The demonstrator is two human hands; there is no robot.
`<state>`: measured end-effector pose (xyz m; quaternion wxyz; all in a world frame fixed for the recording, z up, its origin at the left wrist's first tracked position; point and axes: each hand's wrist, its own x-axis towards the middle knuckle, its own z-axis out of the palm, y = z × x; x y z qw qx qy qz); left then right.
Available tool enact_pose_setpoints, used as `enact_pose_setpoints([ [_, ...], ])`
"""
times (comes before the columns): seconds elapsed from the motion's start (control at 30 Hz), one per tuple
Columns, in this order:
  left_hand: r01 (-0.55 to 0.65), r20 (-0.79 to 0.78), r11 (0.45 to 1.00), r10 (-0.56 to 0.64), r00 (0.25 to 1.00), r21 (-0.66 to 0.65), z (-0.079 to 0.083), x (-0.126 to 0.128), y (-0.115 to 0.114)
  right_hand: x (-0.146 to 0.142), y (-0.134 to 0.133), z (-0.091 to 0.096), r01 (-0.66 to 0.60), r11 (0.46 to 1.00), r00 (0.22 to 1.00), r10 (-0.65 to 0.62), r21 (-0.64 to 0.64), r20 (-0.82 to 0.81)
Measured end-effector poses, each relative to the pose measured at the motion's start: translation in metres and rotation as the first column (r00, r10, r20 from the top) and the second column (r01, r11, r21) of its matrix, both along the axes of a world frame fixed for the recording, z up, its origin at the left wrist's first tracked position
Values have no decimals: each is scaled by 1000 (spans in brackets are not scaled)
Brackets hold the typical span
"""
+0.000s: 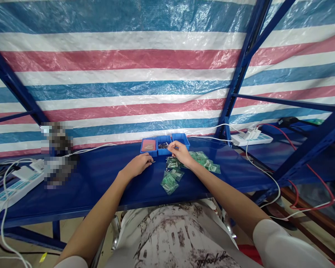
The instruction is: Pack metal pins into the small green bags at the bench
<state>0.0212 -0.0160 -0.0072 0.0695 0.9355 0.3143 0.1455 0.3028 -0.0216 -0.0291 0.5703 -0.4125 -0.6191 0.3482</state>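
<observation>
From the head camera, I take the middle bin (164, 151) of the three small blue bins at the back of my blue bench (100, 182) as my mark. It holds a loose heap of small dark metal parts, too small to tell apart. The left bin (148, 152) touches it on one side and has something flat and red lying in it. The right bin (186, 142) touches it on the other side, and I cannot see what is in it.

My right hand (179, 152) is just in front of the middle bin, toward its right corner. The fingers are bunched together at the tips, and I cannot tell whether they pinch anything.

My left hand (138, 165) rests on the bench nearer to me than the left bin. It is curled almost closed, with a small metal pin (153, 161) poking out from the fingertips.

The green circuit boards (171, 178) lie scattered on the bench in front of the middle and right bins, under and beside my right wrist.
</observation>
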Motion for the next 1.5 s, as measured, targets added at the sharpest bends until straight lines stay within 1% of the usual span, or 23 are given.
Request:
enact_pose_setpoints([
  [0.1,8,6,1000,-8,1000,10,-1,-1,0,-1,-2,2,-42,999,998,41,-17,-41],
  [0.17,9,2,1000,-9,1000,14,-1,-1,1,0,-5,4,-100,994,990,94,-54,-101],
  [0.3,7,1,1000,-7,1000,15,-4,-3,3,1,-12,10,-245,958,950,206,-151,-235],
  [0.4,1,1,1000,-1,1000,15,-5,-3,4,3,-12,11,-290,944,930,238,-159,-282],
  [0.47,-8,0,1000,8,1000,13,-5,-3,4,4,-10,9,-239,962,945,198,-135,-259],
  [0.5,-12,-2,1000,12,1000,10,-5,-2,4,4,-9,8,-177,978,964,150,-107,-219],
  [0.57,-21,-9,1000,21,1000,4,-4,-2,3,4,-8,6,-8,1000,996,7,-10,-86],
  [0.63,-29,-14,1000,29,999,1,-3,-2,2,4,-10,5,124,985,989,-133,119,71],
  [0.67,-33,-14,999,33,999,1,-2,-2,1,3,-12,5,154,973,975,-178,173,132],
  [0.77,-35,-10,999,35,999,-2,-1,-2,0,1,-17,5,161,946,941,-233,282,245],
  [0.9,-25,-11,1000,25,1000,-5,-2,-2,1,-1,-17,6,145,927,929,-247,346,274],
  [0.97,-24,-3,1000,24,1000,-3,-3,-2,2,-1,-14,6,125,938,949,-208,323,236],
  [1.0,-24,1,1000,24,1000,-2,-3,-2,2,-1,-13,6,108,952,965,-170,288,202],
  [1.1,-20,6,1000,20,1000,2,-4,-2,2,-1,-9,5,31,992,996,-40,125,74],
  [1.17,-20,4,1000,20,1000,6,-4,-3,2,-2,-8,4,-29,999,1000,29,36,-4],
  [1.3,-20,-4,1000,20,1000,9,-3,-3,1,-2,-9,7,-138,989,981,130,-46,-145],
  [1.4,-19,2,1000,19,1000,2,-2,-2,1,0,-14,11,-237,965,946,204,-109,-251],
  [1.5,-25,0,1000,25,1000,-4,-1,-1,0,2,-16,14,-288,947,915,228,-142,-333],
])
